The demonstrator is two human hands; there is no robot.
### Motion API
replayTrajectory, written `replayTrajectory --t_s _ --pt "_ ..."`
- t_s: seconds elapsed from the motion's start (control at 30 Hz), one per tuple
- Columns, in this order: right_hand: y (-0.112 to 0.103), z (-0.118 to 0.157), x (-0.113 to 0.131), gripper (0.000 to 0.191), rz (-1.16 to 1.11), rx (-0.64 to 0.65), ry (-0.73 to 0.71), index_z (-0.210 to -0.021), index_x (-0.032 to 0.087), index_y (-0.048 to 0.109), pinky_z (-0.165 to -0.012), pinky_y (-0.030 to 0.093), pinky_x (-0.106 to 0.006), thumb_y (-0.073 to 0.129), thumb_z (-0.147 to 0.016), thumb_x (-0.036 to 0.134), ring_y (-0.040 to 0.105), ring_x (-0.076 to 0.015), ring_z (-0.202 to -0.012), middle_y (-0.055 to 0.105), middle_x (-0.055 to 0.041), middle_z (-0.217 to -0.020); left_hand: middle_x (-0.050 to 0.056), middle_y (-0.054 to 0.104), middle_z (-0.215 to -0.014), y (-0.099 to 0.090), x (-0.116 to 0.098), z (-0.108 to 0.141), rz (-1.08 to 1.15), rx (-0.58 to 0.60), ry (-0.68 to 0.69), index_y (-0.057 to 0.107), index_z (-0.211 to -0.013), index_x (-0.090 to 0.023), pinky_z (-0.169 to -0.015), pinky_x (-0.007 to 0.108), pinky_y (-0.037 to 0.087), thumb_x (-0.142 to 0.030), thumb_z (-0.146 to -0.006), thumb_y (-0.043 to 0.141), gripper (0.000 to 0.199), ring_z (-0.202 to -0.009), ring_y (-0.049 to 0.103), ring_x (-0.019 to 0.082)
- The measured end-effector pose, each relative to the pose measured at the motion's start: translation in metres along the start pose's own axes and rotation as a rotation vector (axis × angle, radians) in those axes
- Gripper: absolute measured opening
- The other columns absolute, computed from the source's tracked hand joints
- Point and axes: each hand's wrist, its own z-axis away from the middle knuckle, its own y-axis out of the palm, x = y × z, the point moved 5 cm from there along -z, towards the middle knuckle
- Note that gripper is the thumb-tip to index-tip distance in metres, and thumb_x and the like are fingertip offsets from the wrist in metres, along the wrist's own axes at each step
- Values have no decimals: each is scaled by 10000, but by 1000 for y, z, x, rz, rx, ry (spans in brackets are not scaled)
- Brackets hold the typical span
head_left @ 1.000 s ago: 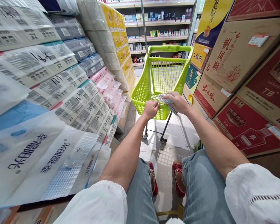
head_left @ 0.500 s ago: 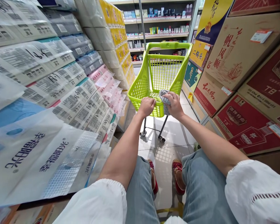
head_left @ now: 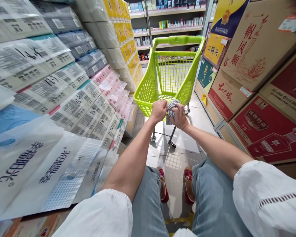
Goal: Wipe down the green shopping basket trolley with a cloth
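Note:
A lime-green plastic shopping cart on metal legs with casters stands in front of me, its near rim at my hands. My left hand is closed around the near rim of the cart. Beside it, my right hand grips a grey-and-white striped cloth, which is bunched against the same rim and hangs down a little below it. The two hands are close together, with the cloth between them. My fingers hide part of the rim.
Packs of tissue paper are stacked along the left, with yellow-and-white packs behind. Cardboard cartons line the right side. Shelves of bottles and boxes stand beyond the cart. Tiled floor lies below.
My right hand has moved left and slightly down along the rim with the cloth, closer to my left hand. My left hand still grips the rim. The view has shifted slightly.

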Motion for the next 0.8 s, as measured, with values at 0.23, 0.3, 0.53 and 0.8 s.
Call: replayTrajectory --t_s 0.23,0.3,0.53,0.8 --pt "15 29 -9 310 83 263 -136 -1098 149 605 -1023 401 -502 610 -791 197 401 -305 -1143 458 -163 -1211 36 594 -717 -5 -1 2 -26 10 -17 423 -634 -209 -704 337 305 -319 -953 383 340 -753 497 187" --pt "4 15 -5 304 66 180 -95 -1111 157 601 -1049 378 -497 593 -812 211 391 -302 -1165 447 -159 -1238 36 593 -712 -6 -1 2 -34 1 -13 419 -631 -210 -703 336 307 -326 -957 370 350 -747 496 187" --pt "1 -3 0 275 31 191 -27 -1105 181 606 -1069 352 -525 576 -840 248 397 -307 -1188 461 -153 -1273 35 584 -702 -5 3 0 -43 9 -22 436 -633 -214 -711 339 319 -357 -955 362 360 -748 501 188" --pt "13 18 -6 301 73 333 -108 -1104 212 628 -1021 410 -509 586 -807 180 436 -294 -1171 524 -126 -1240 37 590 -712 -9 5 2 -57 18 -34 444 -631 -208 -708 341 319 -344 -958 365 362 -747 502 185"
